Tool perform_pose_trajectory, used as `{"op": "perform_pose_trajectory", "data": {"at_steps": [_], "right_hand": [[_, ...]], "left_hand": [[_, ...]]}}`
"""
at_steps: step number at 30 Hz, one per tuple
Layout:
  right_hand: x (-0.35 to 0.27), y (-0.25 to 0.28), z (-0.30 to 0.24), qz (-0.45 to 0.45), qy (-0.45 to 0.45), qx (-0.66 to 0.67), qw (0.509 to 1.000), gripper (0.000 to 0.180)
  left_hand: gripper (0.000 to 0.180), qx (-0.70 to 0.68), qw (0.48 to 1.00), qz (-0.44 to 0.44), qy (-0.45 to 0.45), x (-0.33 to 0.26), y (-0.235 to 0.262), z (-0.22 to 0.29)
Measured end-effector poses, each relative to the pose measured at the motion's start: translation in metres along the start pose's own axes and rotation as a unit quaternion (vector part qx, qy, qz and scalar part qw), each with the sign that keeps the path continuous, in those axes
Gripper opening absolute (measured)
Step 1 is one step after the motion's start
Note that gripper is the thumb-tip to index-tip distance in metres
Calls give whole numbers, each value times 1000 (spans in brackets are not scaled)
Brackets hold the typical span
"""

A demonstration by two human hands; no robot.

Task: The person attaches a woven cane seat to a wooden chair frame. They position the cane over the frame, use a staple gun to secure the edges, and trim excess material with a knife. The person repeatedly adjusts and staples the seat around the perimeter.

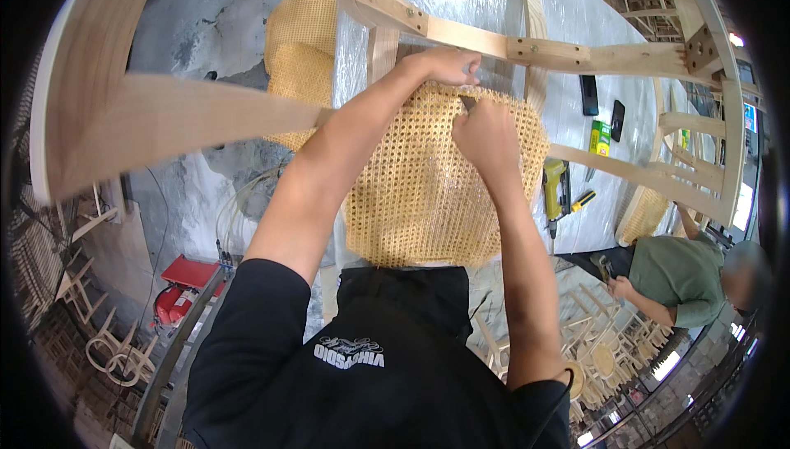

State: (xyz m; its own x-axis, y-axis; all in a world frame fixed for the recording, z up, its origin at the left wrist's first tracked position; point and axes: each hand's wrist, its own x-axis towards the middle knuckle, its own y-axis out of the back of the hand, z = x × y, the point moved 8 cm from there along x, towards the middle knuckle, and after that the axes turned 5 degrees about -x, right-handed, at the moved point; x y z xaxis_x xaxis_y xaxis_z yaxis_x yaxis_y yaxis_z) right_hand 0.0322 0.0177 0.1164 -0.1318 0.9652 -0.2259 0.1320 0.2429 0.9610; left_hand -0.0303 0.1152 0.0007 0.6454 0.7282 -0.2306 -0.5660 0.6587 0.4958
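Left hand (448,65) — cane's edge (429,95), rail (466,37) close

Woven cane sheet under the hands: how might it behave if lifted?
The woven cane sheet is probably light, being thin and full of holes. It likely flexes without going limp, since it lies spread fairly flat. Its near edge looks ragged and could snag.

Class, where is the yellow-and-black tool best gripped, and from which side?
Grip the yellow-and-black tool by its thick handle, probably best from the person's right: that end points outward, while the other end lies close to the green power tool.
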Motion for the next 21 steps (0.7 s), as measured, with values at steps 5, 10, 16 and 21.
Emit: {"op": "perform_pose_trajectory", "data": {"at_steps": [5, 10, 16, 21], "right_hand": [[38, 9, 42, -103, -16, 3, 995, 35], [14, -1, 39, -33, -16, -17, 999, 38], [7, -1, 21, -17, 7, -13, 1000, 34], [34, 14, 21, -85, -31, -20, 996, 38]], "left_hand": [[60, -16, 995, -41, 85, -18, -15, 2], [53, 146, 987, 42, 49, -48, -12, 21], [22, 298, 937, 179, 29, -64, -26, 42], [23, 184, 975, 112, 59, -62, -26, 49]]}}
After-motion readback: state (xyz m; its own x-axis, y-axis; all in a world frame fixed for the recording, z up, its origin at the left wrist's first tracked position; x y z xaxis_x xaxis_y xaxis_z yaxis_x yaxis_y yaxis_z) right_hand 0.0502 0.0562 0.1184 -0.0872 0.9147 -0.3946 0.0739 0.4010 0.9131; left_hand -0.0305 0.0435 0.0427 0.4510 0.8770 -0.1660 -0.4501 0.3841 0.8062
